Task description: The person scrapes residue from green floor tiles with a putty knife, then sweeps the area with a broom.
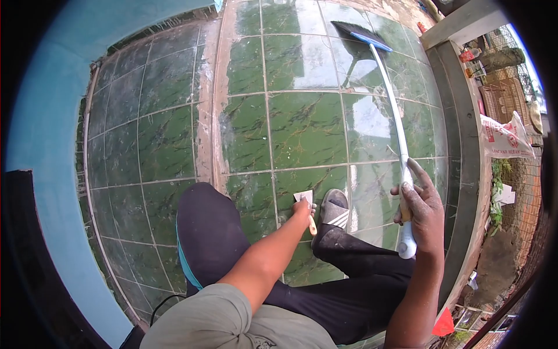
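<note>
Low over the green tiled floor, my left hand is closed around a small scraper. Its pale flat blade points away from me and its yellowish handle end sticks out toward me. My right hand, dusty with grey powder, grips the lower handle of a long broom, with one finger stretched along it. The broom's blue and black head lies at the far part of the floor. A grey sandal with white stripes is on my foot, just right of the scraper.
A light blue wall stands at the left. A raised strip divides the tiles. Along the right runs a low tiled wall, with a white plastic sack, bottles and a wire fence beyond it. Some far tiles look wet and shiny.
</note>
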The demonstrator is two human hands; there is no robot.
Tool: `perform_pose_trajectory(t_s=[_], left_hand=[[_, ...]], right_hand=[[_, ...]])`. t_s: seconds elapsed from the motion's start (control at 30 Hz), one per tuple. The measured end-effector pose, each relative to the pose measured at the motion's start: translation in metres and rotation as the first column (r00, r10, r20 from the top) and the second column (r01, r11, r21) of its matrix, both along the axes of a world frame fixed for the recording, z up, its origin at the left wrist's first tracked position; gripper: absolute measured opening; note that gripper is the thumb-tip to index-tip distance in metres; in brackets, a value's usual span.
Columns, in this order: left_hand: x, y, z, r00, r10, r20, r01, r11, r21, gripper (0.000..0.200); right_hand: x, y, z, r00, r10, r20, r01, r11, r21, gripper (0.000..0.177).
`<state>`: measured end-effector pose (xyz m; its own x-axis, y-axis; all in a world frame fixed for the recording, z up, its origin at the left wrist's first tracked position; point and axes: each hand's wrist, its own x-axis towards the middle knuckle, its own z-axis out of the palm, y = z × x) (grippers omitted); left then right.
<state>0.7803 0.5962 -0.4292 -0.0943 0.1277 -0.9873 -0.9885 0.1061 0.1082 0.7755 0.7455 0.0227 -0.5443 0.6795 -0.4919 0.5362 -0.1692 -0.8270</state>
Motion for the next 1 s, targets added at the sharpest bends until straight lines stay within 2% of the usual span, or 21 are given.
perform_pose_trajectory(t_s=[0.07, 0.17, 0.3, 0.4, 0.5, 0.6, 0.67, 0.73, 0.83, 0.93, 1.0], left_hand=[[-0.014, 0.010, -0.007, 0.996, 0.085, -0.022, -0.083, 0.994, 0.066, 0.037], [-0.028, 0.007, -0.023, 0.994, 0.063, -0.095, -0.056, 0.996, 0.074, 0.040], [-0.024, -0.009, 0.008, 0.991, -0.084, -0.103, 0.077, 0.995, -0.070, 0.039], [-0.061, 0.001, -0.013, 0.983, 0.056, -0.177, -0.055, 0.998, 0.009, 0.035], [-0.104, 0.004, -0.010, 0.972, -0.033, -0.233, 0.034, 0.999, 0.002, 0.035], [-0.075, -0.017, 0.001, 0.984, 0.006, -0.180, -0.017, 0.998, -0.056, 0.040], [-0.061, -0.031, 0.007, 0.994, -0.066, -0.083, 0.052, 0.986, -0.156, 0.045], [-0.071, -0.033, -0.009, 0.980, -0.053, -0.191, 0.036, 0.995, -0.092, 0.032], [-0.108, -0.023, -0.022, 0.970, -0.041, -0.239, 0.023, 0.997, -0.076, 0.039], [-0.089, -0.035, -0.016, 0.989, -0.019, -0.147, 0.010, 0.998, -0.058, 0.036], [-0.078, -0.045, -0.011, 0.988, -0.066, -0.143, 0.050, 0.992, -0.114, 0.035]], right_hand=[[-0.001, -0.002, 0.000, 1.000, 0.000, 0.024, -0.001, 1.000, 0.015, 0.057], [-0.001, -0.006, -0.005, 0.999, -0.007, 0.038, 0.005, 0.999, 0.035, 0.056], [0.000, -0.003, -0.005, 0.999, 0.005, 0.045, -0.006, 1.000, 0.020, 0.055], [0.001, -0.006, -0.005, 0.999, 0.004, 0.046, -0.005, 1.000, 0.026, 0.055], [0.007, -0.012, -0.008, 0.999, -0.008, 0.053, 0.006, 0.999, 0.035, 0.056], [0.007, -0.014, -0.005, 0.999, 0.009, 0.053, -0.010, 1.000, 0.027, 0.056], [0.006, -0.014, -0.004, 0.998, 0.018, 0.055, -0.020, 0.999, 0.037, 0.056], [0.002, -0.017, -0.002, 0.999, 0.024, 0.043, -0.026, 0.999, 0.034, 0.056], [0.006, -0.023, -0.006, 0.999, 0.032, 0.043, -0.034, 0.998, 0.046, 0.056], [-0.002, -0.027, -0.003, 0.998, 0.050, 0.048, -0.053, 0.998, 0.046, 0.056], [-0.006, -0.031, -0.002, 0.996, 0.061, 0.059, -0.063, 0.997, 0.045, 0.056]])
